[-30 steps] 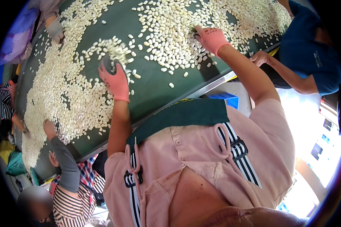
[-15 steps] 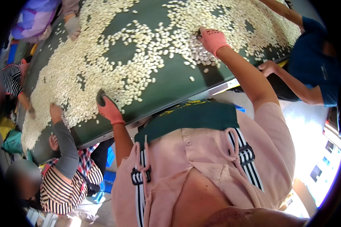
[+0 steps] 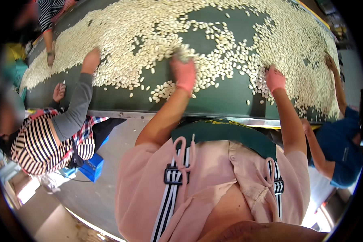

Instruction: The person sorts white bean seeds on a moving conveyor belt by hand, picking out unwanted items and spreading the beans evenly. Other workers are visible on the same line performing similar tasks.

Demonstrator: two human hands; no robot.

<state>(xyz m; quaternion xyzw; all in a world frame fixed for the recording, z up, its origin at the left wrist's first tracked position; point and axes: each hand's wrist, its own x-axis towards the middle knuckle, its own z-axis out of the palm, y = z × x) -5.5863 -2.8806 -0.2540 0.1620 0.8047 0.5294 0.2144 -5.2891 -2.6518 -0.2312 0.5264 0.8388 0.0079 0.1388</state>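
Large white beans [image 3: 218, 66] lie thickly over a dark green conveyor belt [image 3: 121, 99]. My left hand [image 3: 183, 72], in a pink glove with dark fingertips, reaches into the beans at the middle; its fingers are smeared by motion. A small cluster of beans [image 3: 163, 90] lies just beside its wrist, toward the near edge. My right hand [image 3: 275, 78], gloved the same way, rests low on the beans farther right. Its fingers point down and are mostly hidden behind the back of the hand, so its grip does not show.
A metal rail [image 3: 141, 115] borders the belt's near side. At left, a co-worker in a striped top [image 3: 44, 145] has a hand [image 3: 91, 60] at the beans. Another in a blue shirt [image 3: 339, 149] works at right. A blue stool [image 3: 92, 166] stands below the rail.
The view has turned, so the belt now runs nearly level. My left hand has moved from the near edge of the beans farther in, closer to my right hand, which stays over the beans.
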